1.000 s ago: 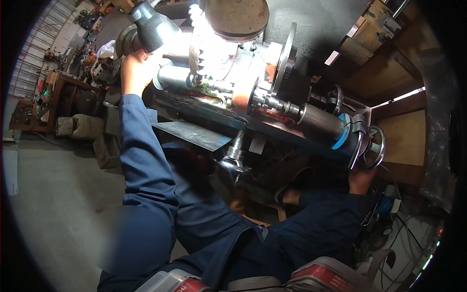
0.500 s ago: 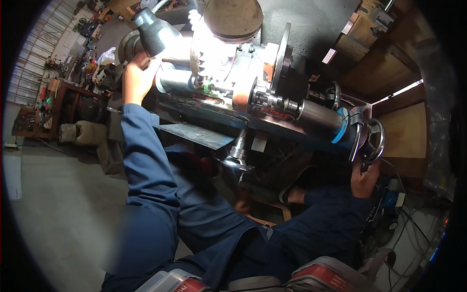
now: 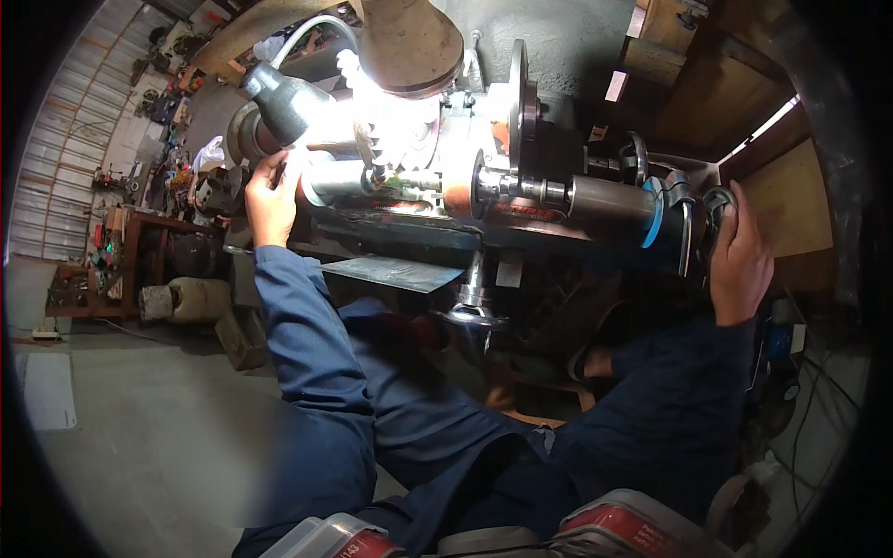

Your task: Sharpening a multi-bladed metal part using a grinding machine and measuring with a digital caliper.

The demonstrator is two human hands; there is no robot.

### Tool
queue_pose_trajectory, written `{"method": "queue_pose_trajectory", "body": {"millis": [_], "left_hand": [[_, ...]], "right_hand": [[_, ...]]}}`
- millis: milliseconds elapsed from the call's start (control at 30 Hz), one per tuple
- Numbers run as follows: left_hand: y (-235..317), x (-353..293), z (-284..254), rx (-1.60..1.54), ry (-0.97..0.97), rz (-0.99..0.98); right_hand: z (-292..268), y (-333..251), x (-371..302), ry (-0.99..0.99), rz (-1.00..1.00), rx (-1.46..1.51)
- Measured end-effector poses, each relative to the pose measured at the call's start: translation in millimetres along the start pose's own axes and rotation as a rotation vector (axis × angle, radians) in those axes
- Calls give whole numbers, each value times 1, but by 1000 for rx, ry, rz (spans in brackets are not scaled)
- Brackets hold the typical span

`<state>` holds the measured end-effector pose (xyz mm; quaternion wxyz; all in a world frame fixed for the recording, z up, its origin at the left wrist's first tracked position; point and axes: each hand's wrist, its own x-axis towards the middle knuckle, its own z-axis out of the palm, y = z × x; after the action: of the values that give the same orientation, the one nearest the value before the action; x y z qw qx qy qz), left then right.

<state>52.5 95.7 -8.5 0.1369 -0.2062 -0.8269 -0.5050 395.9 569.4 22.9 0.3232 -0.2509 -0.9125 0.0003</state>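
My left hand [image 3: 272, 206] reaches up to the left end of the bench machine, fingers curled beside a steel cylinder [image 3: 339, 179] and just under the black work lamp [image 3: 286, 104]. What its fingertips grip is lost in the glare. At the far right end, my right hand [image 3: 744, 256] is closed round the rim of a chrome handwheel [image 3: 718, 206]. Between the hands, a spindle runs to a grey tailstock barrel [image 3: 609, 206] with a blue ring [image 3: 653, 212]. An upright disc [image 3: 517, 116] stands behind the spindle. The lamp brightly lights the middle.
A second handwheel [image 3: 476, 314] juts from the front, below a flat metal plate [image 3: 395, 272]. A round-topped metal piece [image 3: 409, 46] rises behind. At left stand a cluttered wooden bench [image 3: 130, 270] and a gas cylinder [image 3: 181, 302]. Cables [image 3: 814, 400] trail at right.
My right hand has moved up from the lower rim of the handwheel to its right side. My left hand stays at the machine's left end. The whole view has shifted slightly.
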Motion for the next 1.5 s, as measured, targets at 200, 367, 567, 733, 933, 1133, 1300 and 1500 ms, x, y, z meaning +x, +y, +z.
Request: {"method": "queue_pose_trajectory", "body": {"millis": [200, 367, 567, 733, 933, 1133, 1300, 1500], "left_hand": [[-1, -3, 0, -27, 19, -25], [1, -6, 3, -108, 62, -20], [1, -7, 6, -81, 108, -27], [-2, -6, 8, -80, 112, -44], [-9, 0, 5, -30, 83, -16], [-4, -3, 4, -45, 80, -16], [-1, -10, 1, -90, 120, -44], [0, -7, 11, -101, 118, -38]], "right_hand": [[-4, 4, 28, -351, 194, -29], [9, 24, 61, -595, 89, -27], [52, 62, 112, -1085, -630, -83], [81, 54, 125, -1584, 226, 227], [164, 122, 107, -1806, -354, 875], [102, 81, 124, -1620, 35, 248], [56, 51, 112, -1132, -529, 110], [8, 29, 61, -567, 80, 54]]}}
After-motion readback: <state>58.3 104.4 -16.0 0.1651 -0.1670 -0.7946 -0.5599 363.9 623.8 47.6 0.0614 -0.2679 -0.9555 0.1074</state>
